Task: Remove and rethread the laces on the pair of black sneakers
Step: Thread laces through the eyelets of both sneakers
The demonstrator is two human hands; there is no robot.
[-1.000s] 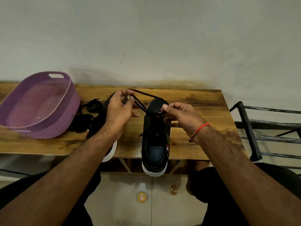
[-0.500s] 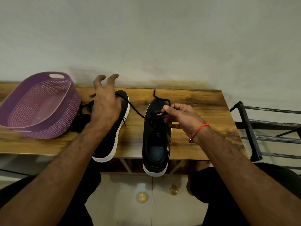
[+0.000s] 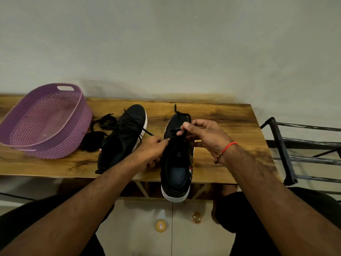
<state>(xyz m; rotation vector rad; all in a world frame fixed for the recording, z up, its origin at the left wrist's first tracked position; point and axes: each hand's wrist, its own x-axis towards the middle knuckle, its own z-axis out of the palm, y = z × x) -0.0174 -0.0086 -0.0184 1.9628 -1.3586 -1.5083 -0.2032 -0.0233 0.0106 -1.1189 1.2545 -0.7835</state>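
Two black sneakers with white soles lie on the wooden table (image 3: 221,122). The left sneaker (image 3: 121,139) is angled, with a black lace strand (image 3: 145,131) draped over it. The right sneaker (image 3: 175,169) points away from me, its heel hanging over the table's front edge. More of the lace (image 3: 181,113) curls over its toe. My right hand (image 3: 203,134) pinches the lace at the upper eyelets between thumb and forefinger. From the left, my left hand (image 3: 152,150) reaches in, its fingertips pinching the lace at the sneaker's tongue. A second loose lace (image 3: 103,124) is piled beside the left sneaker.
A purple woven basket (image 3: 81,102) stands at the table's left end. A black metal rack (image 3: 282,148) stands just off the right end. On the floor under the table lie a yellow round object (image 3: 161,225) and an amber one (image 3: 196,217).
My left hand pulled the lace out to the left over the left sneaker, dropped it there, and came back to the right sneaker. My right hand stayed at the eyelets.
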